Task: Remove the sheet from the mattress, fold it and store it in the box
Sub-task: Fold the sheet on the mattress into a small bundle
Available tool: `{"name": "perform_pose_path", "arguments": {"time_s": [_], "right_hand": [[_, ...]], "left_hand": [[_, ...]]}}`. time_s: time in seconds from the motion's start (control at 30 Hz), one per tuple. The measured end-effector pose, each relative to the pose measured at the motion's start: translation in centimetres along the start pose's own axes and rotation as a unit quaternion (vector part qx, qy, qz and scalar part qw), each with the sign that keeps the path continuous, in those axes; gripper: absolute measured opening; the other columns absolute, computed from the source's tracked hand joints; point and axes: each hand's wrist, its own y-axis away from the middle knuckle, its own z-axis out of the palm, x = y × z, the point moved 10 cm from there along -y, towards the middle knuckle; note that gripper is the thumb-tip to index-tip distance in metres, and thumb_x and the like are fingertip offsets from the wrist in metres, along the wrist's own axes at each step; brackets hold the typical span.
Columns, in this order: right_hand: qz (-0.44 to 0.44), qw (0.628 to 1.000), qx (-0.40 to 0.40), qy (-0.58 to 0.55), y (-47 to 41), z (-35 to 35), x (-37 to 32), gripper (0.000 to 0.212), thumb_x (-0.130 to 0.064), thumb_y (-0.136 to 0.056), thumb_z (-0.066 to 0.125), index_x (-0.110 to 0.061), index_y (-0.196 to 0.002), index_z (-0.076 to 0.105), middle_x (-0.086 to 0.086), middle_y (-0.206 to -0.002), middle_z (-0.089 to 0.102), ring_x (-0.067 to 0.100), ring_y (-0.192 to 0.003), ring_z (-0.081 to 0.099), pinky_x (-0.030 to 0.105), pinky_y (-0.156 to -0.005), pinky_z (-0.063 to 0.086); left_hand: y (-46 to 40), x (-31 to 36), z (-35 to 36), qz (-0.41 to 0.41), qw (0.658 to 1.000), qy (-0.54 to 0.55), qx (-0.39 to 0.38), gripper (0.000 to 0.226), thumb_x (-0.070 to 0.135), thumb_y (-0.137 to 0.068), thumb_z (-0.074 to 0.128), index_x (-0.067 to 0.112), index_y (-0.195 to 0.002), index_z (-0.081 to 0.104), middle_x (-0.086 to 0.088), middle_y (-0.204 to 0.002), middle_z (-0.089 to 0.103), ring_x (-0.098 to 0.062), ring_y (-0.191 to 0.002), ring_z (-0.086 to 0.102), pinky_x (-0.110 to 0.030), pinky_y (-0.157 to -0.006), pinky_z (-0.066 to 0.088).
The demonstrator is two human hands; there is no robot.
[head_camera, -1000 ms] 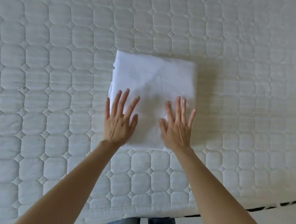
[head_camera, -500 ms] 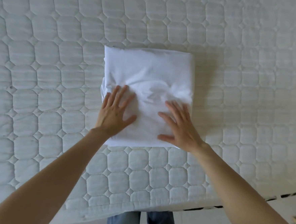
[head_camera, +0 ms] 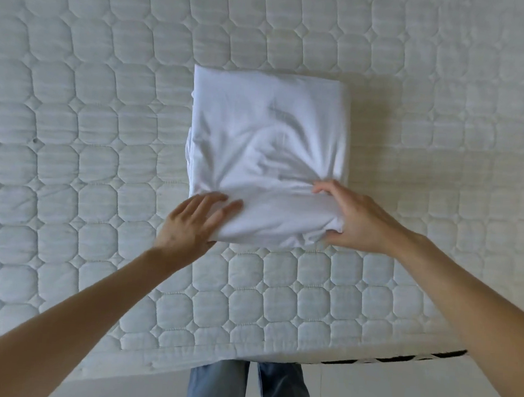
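Observation:
A white sheet [head_camera: 267, 143], folded into a thick rectangle, lies on the bare quilted mattress [head_camera: 89, 124]. My right hand [head_camera: 355, 220] grips its near right corner, thumb on top and fingers under the edge, and the cloth bunches into creases there. My left hand [head_camera: 194, 221] is at the near left corner, fingers spread on and partly under the near edge. The near edge looks slightly lifted. No box is in view.
The mattress's front edge [head_camera: 243, 352] runs across the bottom, with a dark slatted strip [head_camera: 398, 358] below it at right. My legs in blue jeans [head_camera: 250, 389] stand against the edge on a pale floor.
Both hands slid from lying flat on top of the sheet down to its near corners. The right hand has closed on the right corner and the cloth has wrinkled.

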Motion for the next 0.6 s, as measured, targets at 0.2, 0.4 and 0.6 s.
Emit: {"name": "perform_pose_path", "arguments": {"time_s": [0.2,0.4,0.6], "right_hand": [[0.036,0.986,0.073,-0.148,0.6,-5.0,1.7,0.072,-0.018,-0.064,0.081,-0.028,-0.123,0.042,0.002,-0.124,0.053,0.016,-0.107,0.059,0.026,-0.080,0.051],[0.004,0.988,0.130,-0.078,1.6,-6.0,1.3,0.099,-0.054,-0.059,0.079,-0.022,-0.139,0.030,-0.012,-0.140,0.036,0.007,-0.126,0.041,0.031,-0.105,0.037],[0.140,0.951,0.243,-0.133,-2.9,-10.1,4.0,0.057,-0.056,-0.073,0.066,-0.016,-0.111,0.053,0.000,-0.090,0.063,0.016,-0.079,0.060,0.025,-0.063,0.042]], "left_hand": [[-3.7,-2.1,-6.5,-0.050,0.989,0.130,0.057,0.041,0.039,-0.064,0.054,0.019,-0.099,0.051,0.000,-0.070,0.069,-0.021,-0.048,0.061,-0.022,-0.045,0.041],[-7.7,-7.5,-9.5,-0.153,0.950,0.257,0.085,0.034,0.031,-0.070,0.061,0.008,-0.094,0.066,-0.005,-0.091,0.063,-0.015,-0.075,0.058,-0.027,-0.065,0.045],[-11.4,-9.9,-11.4,-0.248,0.960,0.119,0.058,0.043,0.037,-0.077,0.068,0.030,-0.118,0.057,-0.006,-0.101,0.068,-0.028,-0.089,0.062,-0.039,-0.073,0.048]]}}
